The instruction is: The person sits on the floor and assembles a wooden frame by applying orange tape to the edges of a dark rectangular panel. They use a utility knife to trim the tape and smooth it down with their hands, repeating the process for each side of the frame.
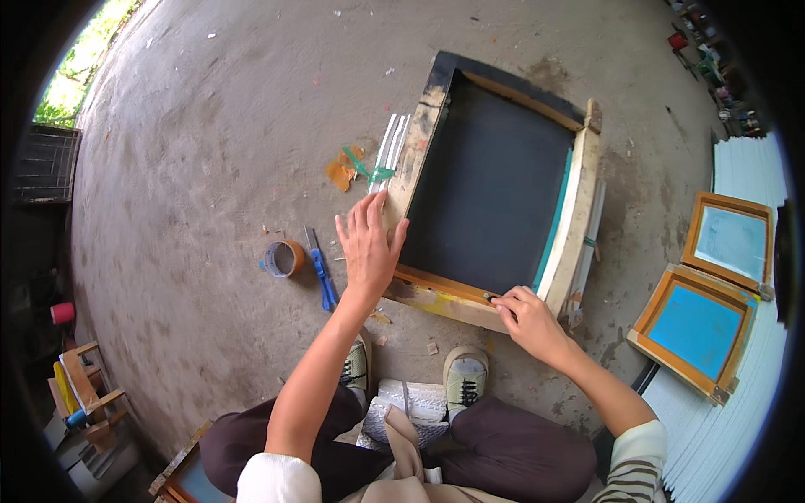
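Note:
A large wooden screen frame (pixel 579 222) with dark mesh lies flat on the concrete floor in front of me. My left hand (pixel 369 245) rests flat on the frame's near left corner, fingers spread. My right hand (pixel 527 318) pinches at the near rail of the frame, close to its right corner, with fingertips on a small dark spot; what it grips is too small to tell. A teal strip runs along the inside of the frame's right rail.
A tape roll (pixel 283 257) and blue-handled scissors (pixel 321 270) lie left of my left hand. White strips (pixel 391 142) and orange scraps (pixel 342 171) sit by the frame's left side. Two smaller blue-mesh frames (pixel 700 327) lie on white sheets at right. My shoes (pixel 464 375) are just below the frame.

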A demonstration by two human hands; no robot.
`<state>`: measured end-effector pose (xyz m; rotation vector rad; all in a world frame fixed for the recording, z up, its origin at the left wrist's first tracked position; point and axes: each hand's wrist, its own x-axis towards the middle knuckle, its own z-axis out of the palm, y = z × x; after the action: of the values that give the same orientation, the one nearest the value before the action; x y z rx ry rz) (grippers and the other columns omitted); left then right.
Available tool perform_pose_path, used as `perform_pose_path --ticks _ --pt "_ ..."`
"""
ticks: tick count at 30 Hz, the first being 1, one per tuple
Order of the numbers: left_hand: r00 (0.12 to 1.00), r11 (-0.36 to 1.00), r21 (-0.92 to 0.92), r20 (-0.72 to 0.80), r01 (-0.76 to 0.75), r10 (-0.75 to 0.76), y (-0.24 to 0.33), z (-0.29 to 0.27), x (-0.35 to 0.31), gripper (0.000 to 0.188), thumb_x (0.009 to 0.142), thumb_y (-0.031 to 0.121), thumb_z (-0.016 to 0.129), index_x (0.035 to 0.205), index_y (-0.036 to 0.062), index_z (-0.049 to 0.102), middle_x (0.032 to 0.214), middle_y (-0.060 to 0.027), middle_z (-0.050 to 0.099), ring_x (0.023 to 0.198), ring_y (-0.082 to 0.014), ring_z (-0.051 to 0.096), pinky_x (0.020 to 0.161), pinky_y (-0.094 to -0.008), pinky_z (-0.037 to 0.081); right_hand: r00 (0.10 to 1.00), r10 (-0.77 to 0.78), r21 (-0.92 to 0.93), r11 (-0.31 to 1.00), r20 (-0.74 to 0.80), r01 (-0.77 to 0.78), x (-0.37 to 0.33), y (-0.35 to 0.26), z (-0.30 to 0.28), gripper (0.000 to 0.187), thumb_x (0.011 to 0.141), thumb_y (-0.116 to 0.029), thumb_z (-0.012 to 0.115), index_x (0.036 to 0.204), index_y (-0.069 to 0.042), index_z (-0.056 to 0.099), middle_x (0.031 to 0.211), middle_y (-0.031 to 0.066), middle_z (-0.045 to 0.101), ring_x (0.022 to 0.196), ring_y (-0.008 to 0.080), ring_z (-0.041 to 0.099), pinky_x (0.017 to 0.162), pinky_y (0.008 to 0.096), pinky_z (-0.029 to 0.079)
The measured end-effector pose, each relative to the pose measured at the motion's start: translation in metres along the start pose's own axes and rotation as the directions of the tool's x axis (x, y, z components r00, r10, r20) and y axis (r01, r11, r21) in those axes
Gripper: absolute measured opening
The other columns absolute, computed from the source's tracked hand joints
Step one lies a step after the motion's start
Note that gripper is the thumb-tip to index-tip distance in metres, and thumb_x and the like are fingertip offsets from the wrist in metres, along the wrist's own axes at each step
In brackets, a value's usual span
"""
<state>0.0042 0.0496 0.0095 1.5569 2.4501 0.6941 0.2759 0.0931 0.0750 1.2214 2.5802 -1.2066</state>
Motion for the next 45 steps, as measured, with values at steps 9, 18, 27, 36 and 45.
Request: perform_pose_path --ticks 9,18,27,36,45 --pt "0.995 0.921 -0.379 -0.029 -0.097 0.092 0.005 -0.009 0.003 0.073 0.075 -0.003 0.067 0.138 0.0078 0.032 0.122 -0.0221 0.054 0.111 -0.0416 0.054 0.092 -0.0470 0.046 0.997 0.077 0.151 0.985 0.013 -0.078 0.008 0.003 -0.036 0.015 0.081 -0.004 0.065 0.094 0.000 0.071 0.096 0.0135 0.063 0.084 0.0259 0.063 0.078 0.0355 0.051" --pt "0.995 0.889 -0.449 -0.001 0.086 -0.097 0.002 -0.010 0.014 0.071 0.077 -0.004 0.066 0.135 0.0144 0.030 0.125 -0.0296 0.053 0.113 -0.0461 0.053 0.092 -0.0484 0.049 0.998 -0.039 -0.078 0.996 -0.056 0.035 0.040 0.009 -0.041 0.007 0.075 0.005 0.064 0.082 0.005 0.064 0.084 0.0144 0.061 0.078 0.0281 0.061 0.073 0.0357 0.051" --pt "0.990 0.988 -0.099 -0.058 0.119 -0.126 0.000 0.000 0.012 0.070 0.082 0.024 0.070 0.140 0.0078 0.033 0.126 -0.0175 0.051 0.115 -0.0360 0.050 0.098 -0.0433 0.041 0.998 0.066 -0.107 0.992 0.018 -0.064 0.059 0.034 -0.035 0.008 0.072 0.001 0.068 0.074 0.004 0.061 0.082 0.0151 0.060 0.080 0.0313 0.057 0.075 0.0400 0.048" --pt "0.947 0.872 -0.371 0.116 0.320 -0.299 0.000 0.004 0.020 0.060 0.088 0.038 0.062 0.134 0.0042 0.042 0.126 -0.0192 0.051 0.109 -0.0370 0.056 0.094 -0.0473 0.043 0.971 -0.230 0.036 0.972 -0.071 0.233 0.113 -0.023 0.024 0.011 0.072 0.001 0.067 0.076 0.002 0.056 0.080 0.0143 0.054 0.084 0.0321 0.055 0.076 0.0398 0.046" --pt "0.946 0.902 -0.287 0.125 0.322 -0.298 -0.003 0.000 0.020 0.057 0.090 0.040 0.059 0.133 0.0064 0.042 0.127 -0.0176 0.052 0.104 -0.0384 0.059 0.090 -0.0465 0.045 0.995 -0.080 -0.161 0.983 0.056 0.088 0.084 0.017 -0.020 0.010 0.071 0.005 0.066 0.074 0.003 0.056 0.079 0.0156 0.053 0.081 0.0328 0.056 0.074 0.0418 0.045"
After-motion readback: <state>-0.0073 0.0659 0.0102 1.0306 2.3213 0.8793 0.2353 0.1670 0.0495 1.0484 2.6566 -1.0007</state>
